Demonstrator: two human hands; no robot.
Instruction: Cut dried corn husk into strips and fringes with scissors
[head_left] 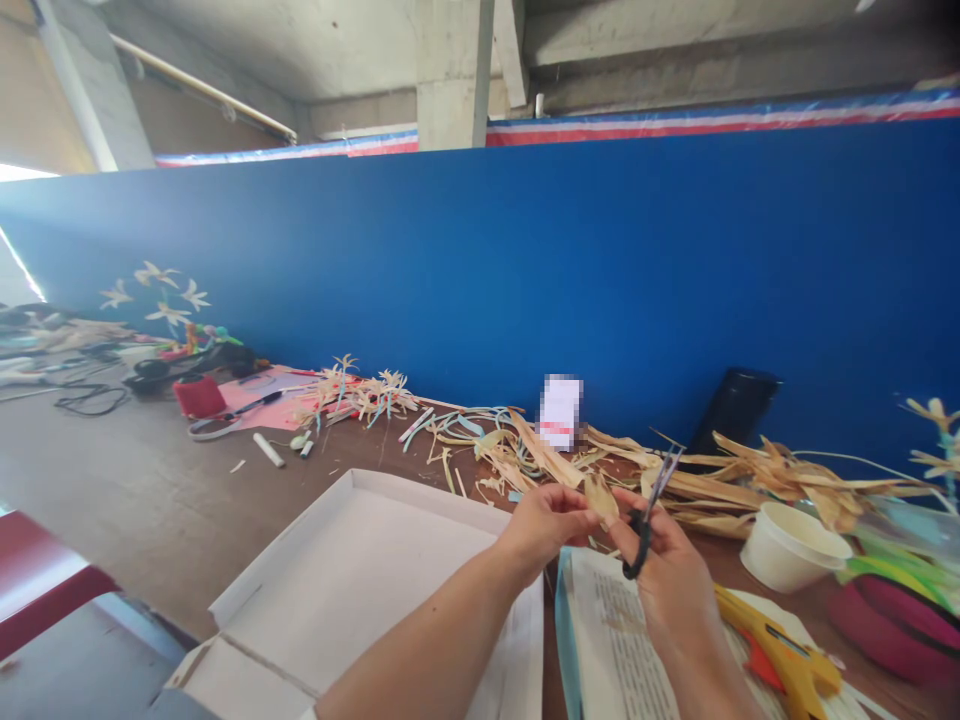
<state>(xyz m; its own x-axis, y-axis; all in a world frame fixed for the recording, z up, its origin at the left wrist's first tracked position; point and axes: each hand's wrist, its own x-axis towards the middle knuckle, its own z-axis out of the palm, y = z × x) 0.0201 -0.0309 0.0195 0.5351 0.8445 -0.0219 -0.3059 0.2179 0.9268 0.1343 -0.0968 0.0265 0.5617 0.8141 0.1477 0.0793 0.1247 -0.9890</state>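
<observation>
A small piece of dried corn husk (pixel 601 496) is pinched between the thumb and fingers of my left hand (pixel 549 522). My right hand (pixel 667 565) has scissors (pixel 640 545) hooked in its fingers, the black handles low and the blades pointing up. The fingertips of that same hand also touch the husk piece. Behind both hands lies a heap of long dried husk strips (pixel 682 485). Under my wrists are an open white cardboard box (pixel 375 560) on the left and a printed booklet (pixel 611 620) on the right.
At the right are a white paper cup (pixel 795 545), a yellow glue gun (pixel 787 650) and a magenta pouch (pixel 892 625). Husk flowers (pixel 375 393) lie at the back, near a pink sheet (pixel 262 400). A blue panel (pixel 480 260) borders the brown table (pixel 202 510).
</observation>
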